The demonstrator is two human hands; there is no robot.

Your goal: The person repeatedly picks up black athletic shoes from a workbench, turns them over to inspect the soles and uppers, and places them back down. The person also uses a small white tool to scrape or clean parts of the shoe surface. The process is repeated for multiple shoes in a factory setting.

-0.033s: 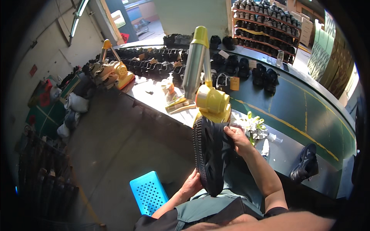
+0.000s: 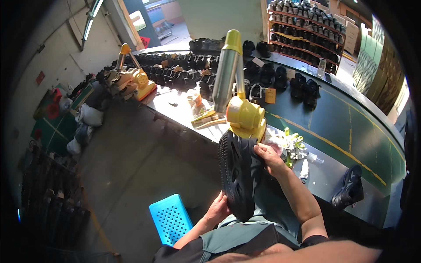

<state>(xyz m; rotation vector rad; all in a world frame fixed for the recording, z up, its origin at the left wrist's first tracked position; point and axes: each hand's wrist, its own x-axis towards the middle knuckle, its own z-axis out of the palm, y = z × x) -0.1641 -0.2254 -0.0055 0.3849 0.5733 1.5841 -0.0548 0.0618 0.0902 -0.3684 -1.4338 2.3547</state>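
Observation:
A black shoe [image 2: 239, 175] is held up in front of my body, its ridged sole edge facing left. My left hand [image 2: 217, 209] grips its lower end from the left, the fingers partly hidden behind it. Higher on the other side, my right hand [image 2: 269, 158] pinches the shoe's upper edge, with the thumb on top. Just beyond the shoe stands a yellow machine [image 2: 244, 115] with a tall silver tube. Close to my right hand lies a heap of white and yellow-green scraps [image 2: 289, 143].
Rows of black shoes [image 2: 184, 79] line the green conveyor [image 2: 333, 127] beyond the metal bench. A single dark shoe [image 2: 348, 187] rests at the right. On the floor at left sits a blue perforated stool [image 2: 171, 219]. Another yellow machine [image 2: 141, 81] stands farther left.
The whole view has shifted slightly, so the bench and machines appear a little farther right. The shoe's top has tipped slightly; both hands keep their hold on it.

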